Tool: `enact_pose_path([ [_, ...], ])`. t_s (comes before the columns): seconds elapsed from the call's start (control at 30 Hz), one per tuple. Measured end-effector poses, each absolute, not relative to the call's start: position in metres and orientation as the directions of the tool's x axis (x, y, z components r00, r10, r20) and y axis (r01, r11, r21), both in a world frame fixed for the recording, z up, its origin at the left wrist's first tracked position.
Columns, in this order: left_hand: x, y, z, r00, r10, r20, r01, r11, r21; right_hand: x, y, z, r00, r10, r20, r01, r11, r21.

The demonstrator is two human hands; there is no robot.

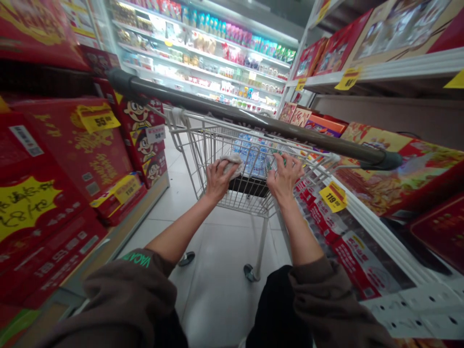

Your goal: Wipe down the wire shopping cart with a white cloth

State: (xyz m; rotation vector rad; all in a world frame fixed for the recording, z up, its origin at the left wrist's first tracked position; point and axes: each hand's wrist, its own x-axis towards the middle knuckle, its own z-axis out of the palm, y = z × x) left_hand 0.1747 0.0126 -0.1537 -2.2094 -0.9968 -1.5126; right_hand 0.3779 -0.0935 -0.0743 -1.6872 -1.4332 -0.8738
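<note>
A shopping cart [217, 137] with a wire basket stands in front of me, its dark handlebar [224, 113] running slantwise across the view. My left hand [217, 180] is closed on a crumpled pale cloth [234, 166], against the near wire side of the basket. To its right, my right hand [284, 175] has its fingers curled at the basket's near wires and seems to grip them. Both hands are below the handlebar. Inside the basket lie clear bottles [253, 152] with a blue tint, partly hidden by the wires.
Red gift boxes [72, 145] are stacked close on the left. A white shelf [377, 208] with boxed goods and yellow price tags runs along the right. Ahead is a lit refrigerated display [203, 53]. Cart wheels [250, 273] rest on the pale tiled floor [210, 295].
</note>
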Motion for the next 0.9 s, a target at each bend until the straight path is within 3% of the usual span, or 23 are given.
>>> enact_pose_path([
  [0.17, 0.175, 0.02, -0.116, 0.143, 0.32, 0.936, 0.698, -0.704, 0.134, 0.383, -0.094, -0.086, 0.133, 0.426, 0.895, 0.986, -0.149, -0.075],
  [0.33, 0.163, 0.028, -0.154, 0.298, 0.304, 0.905, 0.693, -0.721, 0.014, 0.381, -0.098, -0.087, 0.142, 0.394, 0.908, 0.982, -0.171, -0.079],
  [0.43, 0.156, 0.026, -0.161, 0.309, 0.257, 0.916, 0.692, -0.721, -0.031, 0.363, -0.099, -0.081, 0.091, 0.382, 0.92, 0.987, -0.158, -0.032],
  [0.6, 0.149, 0.03, -0.128, 0.145, 0.3, 0.943, 0.713, -0.692, 0.111, 0.317, -0.087, -0.064, -0.166, 0.536, 0.828, 0.985, 0.058, 0.16],
  [0.8, 0.13, 0.036, -0.154, 0.31, 0.384, 0.87, 0.692, -0.719, 0.07, 0.292, -0.066, -0.058, -0.206, 0.657, 0.725, 0.978, 0.128, 0.162],
  [0.9, 0.123, 0.035, -0.155, 0.267, 0.362, 0.893, 0.706, -0.704, 0.074, 0.289, -0.062, -0.058, -0.18, 0.67, 0.72, 0.984, 0.116, 0.138],
])
